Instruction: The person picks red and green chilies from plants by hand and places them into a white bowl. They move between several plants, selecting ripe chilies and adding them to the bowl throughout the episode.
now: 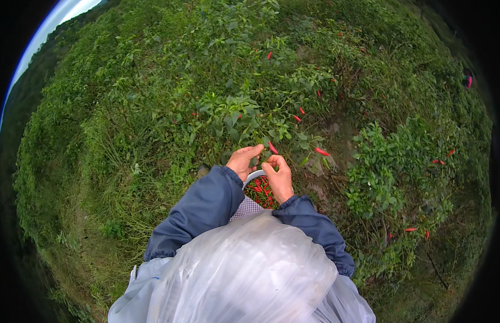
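Note:
My left hand (244, 162) is closed, thumb and fingers pinching a leafy sprig of the chili plant (254, 161). Close beside it, my right hand (279, 177) is closed too, its thumb and forefinger together at the green parts between the hands; what exactly they grip is too small to make out. A red chili pepper (273, 147) shows just beyond the fingertips. Below both hands is a container with a pale rim (253, 175), holding many red and green chilies (264, 195). My sleeves and a plastic covering hide part of it.
Dense chili bushes (228, 110) spread ahead, with red chilies such as one to the right (322, 152) and a pair farther off (298, 118). Another leafy bush (376, 167) stands at right beside bare soil (331, 129). Checked cloth (246, 209) lies against the container. Tall grass (118, 156) grows at left.

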Demonstrator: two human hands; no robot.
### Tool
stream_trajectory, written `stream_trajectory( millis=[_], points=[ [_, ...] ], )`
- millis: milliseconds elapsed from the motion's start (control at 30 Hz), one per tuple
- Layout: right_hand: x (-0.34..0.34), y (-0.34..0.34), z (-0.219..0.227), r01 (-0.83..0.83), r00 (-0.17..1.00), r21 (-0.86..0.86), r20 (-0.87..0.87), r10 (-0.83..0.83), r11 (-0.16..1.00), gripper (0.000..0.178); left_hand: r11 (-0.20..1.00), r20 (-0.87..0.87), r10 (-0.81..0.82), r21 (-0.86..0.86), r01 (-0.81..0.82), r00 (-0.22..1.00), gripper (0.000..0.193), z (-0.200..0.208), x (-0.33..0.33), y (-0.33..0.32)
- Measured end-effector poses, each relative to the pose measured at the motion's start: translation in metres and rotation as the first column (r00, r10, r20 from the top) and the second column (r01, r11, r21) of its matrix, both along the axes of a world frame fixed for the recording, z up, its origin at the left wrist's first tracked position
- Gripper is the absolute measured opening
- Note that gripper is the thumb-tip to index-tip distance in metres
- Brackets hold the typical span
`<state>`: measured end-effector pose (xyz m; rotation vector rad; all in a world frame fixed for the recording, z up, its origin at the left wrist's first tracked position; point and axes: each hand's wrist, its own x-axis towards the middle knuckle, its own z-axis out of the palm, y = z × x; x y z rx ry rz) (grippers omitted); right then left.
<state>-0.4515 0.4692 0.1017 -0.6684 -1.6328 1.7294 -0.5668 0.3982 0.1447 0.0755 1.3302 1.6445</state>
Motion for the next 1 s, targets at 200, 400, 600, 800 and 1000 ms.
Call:
stream_trajectory(
  millis=[200,400,600,800,1000],
  points=[
    [-0.001,0.004,0.0,-0.107,0.994,-0.084,-0.044,0.103,0.991,0.014,1.0,0.025,-0.006,0.011,0.006,1.0,0.014,-0.001,0.004,0.003],
    [0.01,0.014,0.021,-0.433,0.901,-0.549,-0.253,0.352,0.714,0.011,0.997,0.115,0.072,0.013,-0.074,0.991,0.014,-0.009,0.003,0.007],
    [0.032,0.018,0.033,-0.701,0.708,-0.54,-0.604,0.365,0.466,0.019,1.0,0.142,0.013,0.026,-0.016,0.99,0.013,-0.009,-0.014,-0.004],
    [0.021,0.039,0.018,-0.308,0.949,-0.596,-0.244,0.199,0.742,0.013,0.983,0.053,-0.181,-0.006,0.182,0.982,0.011,-0.007,-0.009,-0.014],
    [-0.015,0.045,-0.001,-0.14,0.99,-0.215,-0.023,0.138,0.967,0.022,0.967,-0.027,-0.231,-0.12,0.226,0.973,0.009,-0.011,-0.002,-0.017]
  ],
)
